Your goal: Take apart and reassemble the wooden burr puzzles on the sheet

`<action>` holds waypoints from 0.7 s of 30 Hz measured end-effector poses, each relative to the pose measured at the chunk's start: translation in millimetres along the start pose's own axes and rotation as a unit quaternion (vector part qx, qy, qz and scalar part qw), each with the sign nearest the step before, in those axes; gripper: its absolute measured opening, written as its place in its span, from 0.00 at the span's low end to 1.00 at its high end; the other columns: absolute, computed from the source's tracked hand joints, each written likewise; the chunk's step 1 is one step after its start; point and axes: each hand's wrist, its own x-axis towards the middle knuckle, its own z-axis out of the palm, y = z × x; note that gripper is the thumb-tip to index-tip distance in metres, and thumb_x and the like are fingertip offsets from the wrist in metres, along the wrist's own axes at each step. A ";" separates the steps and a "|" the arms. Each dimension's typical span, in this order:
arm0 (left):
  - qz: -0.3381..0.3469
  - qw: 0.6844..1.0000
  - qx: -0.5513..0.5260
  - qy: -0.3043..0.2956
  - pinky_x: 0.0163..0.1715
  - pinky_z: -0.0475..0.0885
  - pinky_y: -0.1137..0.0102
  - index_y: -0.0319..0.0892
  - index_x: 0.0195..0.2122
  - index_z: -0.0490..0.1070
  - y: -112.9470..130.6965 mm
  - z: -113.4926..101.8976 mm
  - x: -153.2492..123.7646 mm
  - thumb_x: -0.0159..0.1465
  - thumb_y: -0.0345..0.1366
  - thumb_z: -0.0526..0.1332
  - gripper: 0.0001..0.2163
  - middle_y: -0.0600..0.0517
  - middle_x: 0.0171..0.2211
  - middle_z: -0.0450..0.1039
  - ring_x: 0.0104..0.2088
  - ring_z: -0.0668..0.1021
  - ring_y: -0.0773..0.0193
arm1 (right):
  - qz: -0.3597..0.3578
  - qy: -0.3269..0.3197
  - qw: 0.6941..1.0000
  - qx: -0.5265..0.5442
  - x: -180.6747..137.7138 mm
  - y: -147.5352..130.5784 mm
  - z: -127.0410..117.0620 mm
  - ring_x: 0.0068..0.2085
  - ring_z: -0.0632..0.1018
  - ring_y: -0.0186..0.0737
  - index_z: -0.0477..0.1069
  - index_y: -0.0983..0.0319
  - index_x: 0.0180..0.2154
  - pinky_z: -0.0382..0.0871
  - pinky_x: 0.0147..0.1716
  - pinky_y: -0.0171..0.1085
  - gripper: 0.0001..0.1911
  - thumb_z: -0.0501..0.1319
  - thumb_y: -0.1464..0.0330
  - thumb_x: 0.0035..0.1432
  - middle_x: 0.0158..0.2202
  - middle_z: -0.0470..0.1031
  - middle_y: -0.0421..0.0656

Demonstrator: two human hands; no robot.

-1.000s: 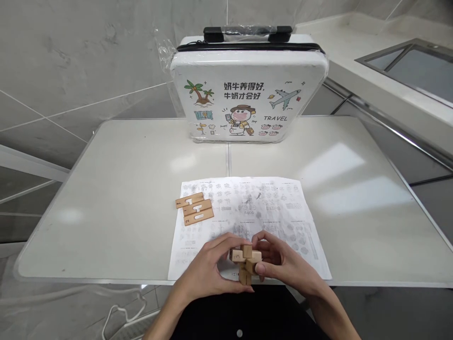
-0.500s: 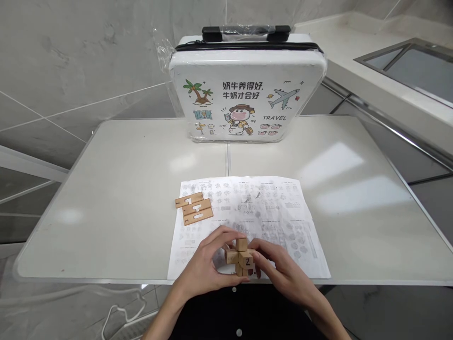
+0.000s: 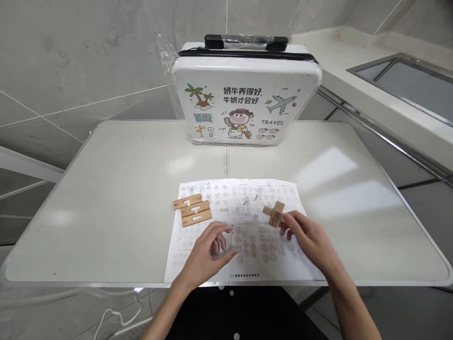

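Observation:
A cross-shaped wooden burr puzzle point(image 3: 274, 214) with a 2 marked on one block is pinched at its right end by my right hand point(image 3: 306, 236), over the right part of the printed sheet. My left hand point(image 3: 208, 252) is empty, its fingers curved and apart above the lower left of the sheet point(image 3: 244, 271). Beyond that hand, three flat wooden slats point(image 3: 193, 210) with cut-out slots lie side by side, partly on the sheet's left edge. Numbers are marked on their ends.
A white suitcase point(image 3: 247, 75) with cartoon prints and a black handle stands at the back of the white folding table point(image 3: 106, 198). Plastic film partly wraps it. To the right runs a counter point(image 3: 329, 52) with an inset dark panel point(image 3: 417, 78).
My right hand has carried the wooden puzzle away to the right and farther from my body. My left hand has let go of it and stays near its place.

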 end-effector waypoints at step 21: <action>0.010 1.000 0.013 0.026 0.30 0.71 0.72 0.45 0.49 0.77 -5.2 6.4 0.8 0.74 0.46 0.61 0.12 0.50 0.42 0.75 0.29 0.71 0.69 | 0.094 0.155 0.962 -0.204 67.3 20.7 -43.6 0.38 0.82 0.49 0.76 0.57 0.33 0.66 0.38 0.40 0.23 0.56 0.48 0.70 0.33 0.85 0.45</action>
